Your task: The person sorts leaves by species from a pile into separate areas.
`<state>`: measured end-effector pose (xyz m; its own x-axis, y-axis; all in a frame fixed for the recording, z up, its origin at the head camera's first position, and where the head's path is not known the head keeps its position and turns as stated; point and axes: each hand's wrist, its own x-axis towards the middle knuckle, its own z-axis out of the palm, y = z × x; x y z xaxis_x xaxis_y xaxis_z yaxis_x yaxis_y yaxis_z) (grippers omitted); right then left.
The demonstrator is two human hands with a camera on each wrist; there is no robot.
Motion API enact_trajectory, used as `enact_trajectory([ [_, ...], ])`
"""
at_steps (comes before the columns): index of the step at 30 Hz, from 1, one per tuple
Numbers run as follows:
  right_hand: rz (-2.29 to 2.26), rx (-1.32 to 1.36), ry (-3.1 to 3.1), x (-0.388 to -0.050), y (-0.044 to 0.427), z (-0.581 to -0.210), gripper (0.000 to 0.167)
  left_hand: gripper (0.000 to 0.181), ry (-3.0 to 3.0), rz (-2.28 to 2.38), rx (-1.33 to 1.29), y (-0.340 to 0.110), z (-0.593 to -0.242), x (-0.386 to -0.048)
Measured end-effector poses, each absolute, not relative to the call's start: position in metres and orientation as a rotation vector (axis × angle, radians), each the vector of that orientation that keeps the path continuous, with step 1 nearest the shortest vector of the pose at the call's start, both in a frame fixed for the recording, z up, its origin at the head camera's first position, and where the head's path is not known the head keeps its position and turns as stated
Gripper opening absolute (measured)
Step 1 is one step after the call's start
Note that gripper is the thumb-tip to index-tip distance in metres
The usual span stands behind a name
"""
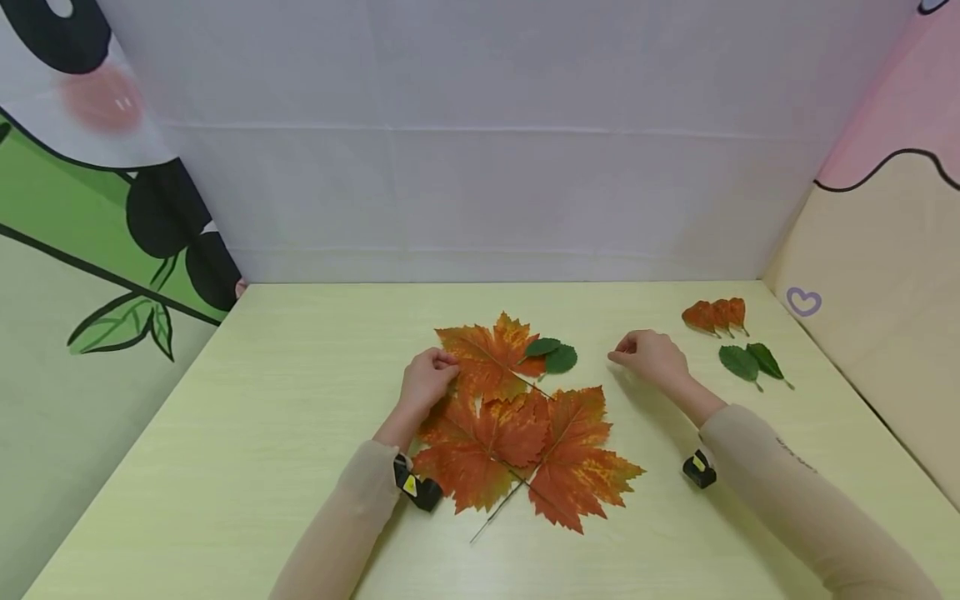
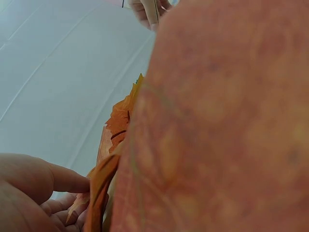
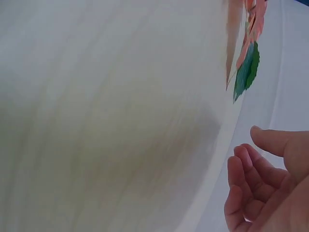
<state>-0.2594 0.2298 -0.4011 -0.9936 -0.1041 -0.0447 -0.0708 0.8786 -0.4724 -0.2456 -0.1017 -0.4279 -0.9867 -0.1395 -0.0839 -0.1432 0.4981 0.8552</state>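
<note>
In the head view, three large orange maple leaves [image 1: 491, 442] lie partly overlapping at the table's middle. My left hand [image 1: 427, 385] pinches the left edge of the upper maple leaf [image 1: 483, 358]; the left wrist view has the left hand [image 2: 34, 193] with thumb and fingers around a leaf tip. Two small green leaves [image 1: 561, 359] rest on that leaf's right side. Right of them, my right hand [image 1: 656, 360] is above the table holding nothing; in the right wrist view the right hand [image 3: 270, 179] has loosely curled fingers, thumb apart.
Several small orange-brown leaves [image 1: 701, 317] lie in a row at the table's back right. Two green leaves [image 1: 740, 363] lie just in front of them. A pale cloth wall [image 1: 487, 200] stands behind the table [image 1: 315, 333], with printed panels at both sides.
</note>
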Motion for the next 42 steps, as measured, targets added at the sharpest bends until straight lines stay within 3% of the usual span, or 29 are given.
enact_trajectory([
  [16,-0.638,-0.120,2.904,-0.269,0.177,-0.403,0.055,0.014,2.720,1.548,-0.253,-0.102,-0.427,-0.246],
  [22,-0.687,-0.144,2.916,-0.275,0.160,-0.401,0.044,0.014,2.720,1.539,-0.255,-0.102,-0.427,-0.246],
  [27,-0.656,-0.033,2.898,-0.282,0.149,-0.403,0.057,0.014,2.722,1.540,-0.250,-0.102,-0.428,-0.247],
  [32,-0.579,0.094,2.867,-0.289,0.142,-0.403,0.058,0.014,2.731,1.534,-0.247,-0.102,-0.429,-0.248],
  [42,-0.577,0.148,2.841,-0.295,0.142,-0.405,0.045,0.014,2.741,1.522,-0.251,-0.101,-0.429,-0.247],
])
